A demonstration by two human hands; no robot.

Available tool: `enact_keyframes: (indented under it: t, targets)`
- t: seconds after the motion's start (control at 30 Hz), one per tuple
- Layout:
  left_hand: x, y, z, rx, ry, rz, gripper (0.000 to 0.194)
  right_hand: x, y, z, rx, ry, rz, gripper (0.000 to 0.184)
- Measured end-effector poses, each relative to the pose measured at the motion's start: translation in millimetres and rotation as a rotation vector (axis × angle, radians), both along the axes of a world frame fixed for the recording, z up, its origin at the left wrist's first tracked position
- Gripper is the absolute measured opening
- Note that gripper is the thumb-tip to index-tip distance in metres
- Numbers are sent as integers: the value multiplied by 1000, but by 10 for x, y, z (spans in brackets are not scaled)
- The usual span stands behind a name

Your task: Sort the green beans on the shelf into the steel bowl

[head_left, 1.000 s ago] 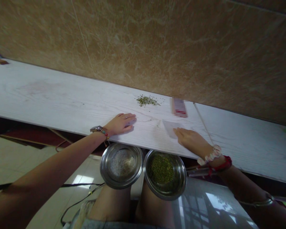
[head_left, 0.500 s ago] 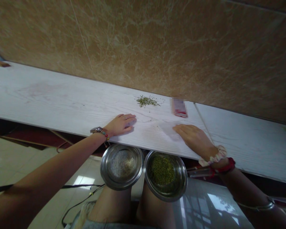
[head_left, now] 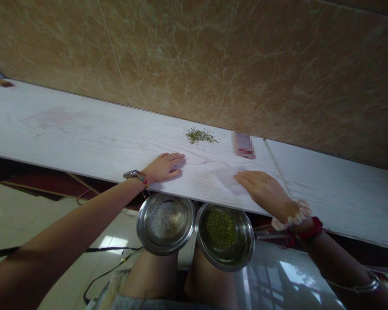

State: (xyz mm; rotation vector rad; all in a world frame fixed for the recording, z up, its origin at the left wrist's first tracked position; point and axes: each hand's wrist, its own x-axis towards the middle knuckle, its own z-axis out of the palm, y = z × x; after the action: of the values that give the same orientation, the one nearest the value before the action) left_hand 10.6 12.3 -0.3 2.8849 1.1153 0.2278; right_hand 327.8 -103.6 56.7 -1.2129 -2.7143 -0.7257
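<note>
My left hand (head_left: 164, 168) lies flat on the white wooden board (head_left: 100, 146), fingers stretched out, holding nothing. In my right hand (head_left: 261, 189), the fingertips press together on a thin white tissue (head_left: 226, 176) that rests against the board. Behind both hands is a small scatter of green beans (head_left: 201, 136), with some pale grains among them. Two steel bowls sit on my knees at the board's front edge. The left bowl (head_left: 142, 234) holds white grains like rice (head_left: 164, 219), and the right bowl (head_left: 245, 252) holds green beans (head_left: 220, 229).
A flat, pixelated object like a phone (head_left: 244, 145) lies near the wall, right of the scattered beans. A brown marbled wall (head_left: 194, 64) rises along the board's back edge. At the far left is a piece of wood (head_left: 0, 82). A black cable (head_left: 97, 282) runs over the tiled floor.
My right hand, with the tissue, has shifted slightly and the tissue now lies flatter and changed in shape. My left hand, the scattered beans and the bowls have stayed in place.
</note>
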Motion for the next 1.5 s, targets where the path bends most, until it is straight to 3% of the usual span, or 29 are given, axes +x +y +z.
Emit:
enact_keyframes:
  t: [0.13, 0.37, 0.6, 0.77, 0.97, 1.5]
  targets:
    - [3, -7, 5, 4, -2, -4, 42, 16, -84, 17, 24, -25, 48, 34]
    - [9, -8, 5, 8, 15, 6, 43, 1, -67, 15, 14, -16, 13, 36]
    - [1, 6, -15, 7, 3, -2, 43, 29, -123, 23, -74, 24, 17, 39]
    - [-3, 5, -20, 13, 7, -4, 43, 85, -205, 59, -26, 11, 64, 38]
    - [-7, 8, -24, 13, 2, -6, 43, 151, -248, 69, -74, 44, 20, 42]
    - [3, -7, -7, -3, 10, 4, 44, 49, -351, 101, -78, 118, 68, 39]
